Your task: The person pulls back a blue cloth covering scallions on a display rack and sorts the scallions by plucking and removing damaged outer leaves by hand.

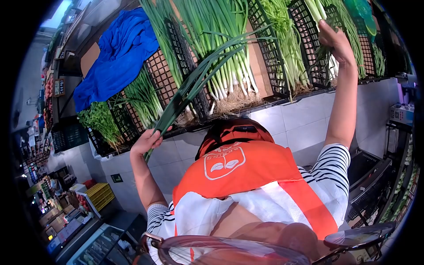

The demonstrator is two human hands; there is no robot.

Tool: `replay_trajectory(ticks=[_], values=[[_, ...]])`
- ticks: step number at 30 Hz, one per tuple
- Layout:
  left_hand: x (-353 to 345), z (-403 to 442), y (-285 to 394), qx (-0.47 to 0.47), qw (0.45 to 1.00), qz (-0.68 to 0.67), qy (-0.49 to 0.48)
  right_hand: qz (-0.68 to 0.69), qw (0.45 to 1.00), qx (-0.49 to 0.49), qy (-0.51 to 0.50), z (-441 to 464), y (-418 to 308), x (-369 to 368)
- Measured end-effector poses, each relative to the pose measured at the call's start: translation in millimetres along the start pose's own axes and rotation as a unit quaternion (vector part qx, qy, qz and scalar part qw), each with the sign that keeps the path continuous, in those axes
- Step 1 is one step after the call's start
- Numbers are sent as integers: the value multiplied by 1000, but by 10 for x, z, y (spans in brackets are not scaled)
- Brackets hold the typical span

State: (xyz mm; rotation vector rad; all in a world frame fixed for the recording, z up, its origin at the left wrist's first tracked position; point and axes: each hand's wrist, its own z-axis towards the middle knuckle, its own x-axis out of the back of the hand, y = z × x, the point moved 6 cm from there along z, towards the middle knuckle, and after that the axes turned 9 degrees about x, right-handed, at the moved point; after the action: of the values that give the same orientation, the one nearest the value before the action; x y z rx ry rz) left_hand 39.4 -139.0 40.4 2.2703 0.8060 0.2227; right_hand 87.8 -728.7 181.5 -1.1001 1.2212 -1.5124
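Left edge: yellow crate (99, 196) down on the shop floor side, well apart from the work. Above it, leafy herbs (102, 123) sit in the first black crate, roots toward the person; blue cloth (126, 44) is draped over the crates behind, so part of that stock is hidden.

Next, the left hand (149, 140) — fingers curled and pressed together round a bunch of long green leaves (190, 90), near its lower end. A short tail sticks out below the fist; the rest slants up and right, over the crates and across the big spring onions (229, 75). So that bunch is picked up but not laid down: I'd call it mid-handling.

The spring onions lie in rows, roots (234, 102) at the front edge (tidy enough, a few strays). That crate reads as done, as does the leafy celery (287, 53) to its right.

Right hand (338, 44): fingers bent and closed, thumb uppermost, on a clump of pale stalks (316, 9) at a crate further right. Can't tell how many stalks the fingers pinch — the hand covers them.

Far right, thin greens (353, 48) lie lengthwise, apparently sorted. Left over, by my read: the two bunches in hand.
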Motion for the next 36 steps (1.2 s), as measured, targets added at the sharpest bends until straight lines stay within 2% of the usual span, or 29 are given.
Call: replay_trajectory(ticks=[2, 3, 6, 7, 8, 9, 10, 11, 13, 14, 16, 19, 23, 27, 28, 30, 33, 36], values=[[-13, -7, 24, -3, 1000, 6, 2, -61, 998, -21, 10, -15, 51, -55], [-13, -5, 25, -4, 1000, 9, 3, -106, 993, -52, -14, -1, 85, -34], [-10, -2, 26, -7, 1000, 17, 11, -268, 959, -56, -70, -150, -83, -421], [-11, -4, 32, -6, 1000, 20, 14, -302, 947, 5, -113, -164, 24, -601], [-14, -3, 39, -6, 1000, 23, 18, -284, 922, 7, -265, -205, 164, -855], [-21, -3, 52, -10, 1000, 22, 18, -301, 898, -34, -319, -339, 217, -1139], [-26, -3, 67, -13, 1000, 21, 18, -391, 827, -110, -390, -405, 399, -1373], [-24, -6, 83, -17, 999, 21, 20, -406, 826, -66, -387, -441, 455, -1575], [-18, 4, 95, -15, 1000, 9, 13, -482, 821, 1, -306, -407, 616, -1812], [-13, 11, 90, -15, 1000, 3, 9, -534, 799, 35, -276, -343, 645, -1876], [10, 22, 46, -10, 1000, -6, 14, -525, 817, 144, -191, -193, 793, -1933], [24, 31, 29, -24, 1000, 7, 18, -534, 816, 142, -170, -62, 899, -2023], [45, 4, 42, -23, 999, 21, 23, -525, 804, 202, -190, -33, 916, -2066], [66, -8, 28, -8, 1000, 0, 28, -521, 802, 170, -237, -19, 801, -2002], [62, -19, 32, -3, 1000, -2, 26, -496, 812, 204, -231, -12, 821, -1988], [64, -30, 31, 7, 999, -16, 33, -463, 823, 212, -253, -36, 877, -2013], [65, -9, 44, -1, 999, -16, 30, -493, 805, 163, -287, -46, 970, -2032], [94, -1, 3, 1, 999, -30, 21, -476, 810, 191, -285, -64, 961, -2002]])
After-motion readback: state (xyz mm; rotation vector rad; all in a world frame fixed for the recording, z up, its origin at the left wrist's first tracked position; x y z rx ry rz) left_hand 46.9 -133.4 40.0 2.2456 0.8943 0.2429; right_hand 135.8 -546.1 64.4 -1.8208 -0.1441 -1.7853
